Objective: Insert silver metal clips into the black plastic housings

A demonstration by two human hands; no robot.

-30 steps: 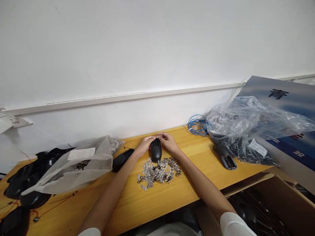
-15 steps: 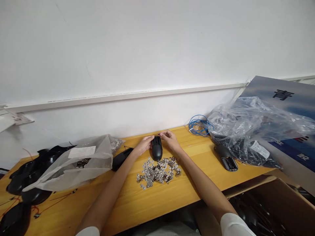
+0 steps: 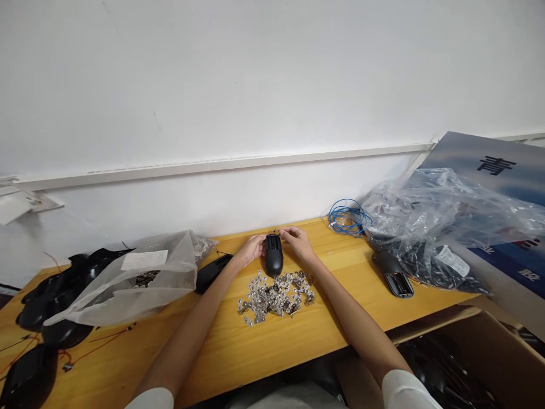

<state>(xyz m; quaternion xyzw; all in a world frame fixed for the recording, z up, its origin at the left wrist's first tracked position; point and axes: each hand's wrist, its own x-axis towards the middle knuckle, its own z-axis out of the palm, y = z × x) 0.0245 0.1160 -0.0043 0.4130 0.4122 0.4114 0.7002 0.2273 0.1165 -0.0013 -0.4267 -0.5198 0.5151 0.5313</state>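
Observation:
My left hand (image 3: pixel 252 250) cups the side of a black plastic housing (image 3: pixel 274 257), which stands lengthwise on the wooden table. My right hand (image 3: pixel 298 242) reaches its far end, the fingertips pinched on a tiny metal part too small to make out. The housing has slots along its upper end. Just below it lies a loose heap of small silver metal clips (image 3: pixel 272 298), close to but apart from both hands.
A black housing (image 3: pixel 213 273) lies left of my hands, beside a translucent bag of parts (image 3: pixel 145 284). Further left are black shells with red wires (image 3: pixel 29 379). On the right are a blue wire coil (image 3: pixel 348 219), a plastic bag (image 3: pixel 443 218), another housing (image 3: pixel 394 277) and a cardboard box (image 3: pixel 477 355).
The black housing has shifted slightly up and to the right between my hands, and my right fingertips have moved with it. The view has drifted slightly.

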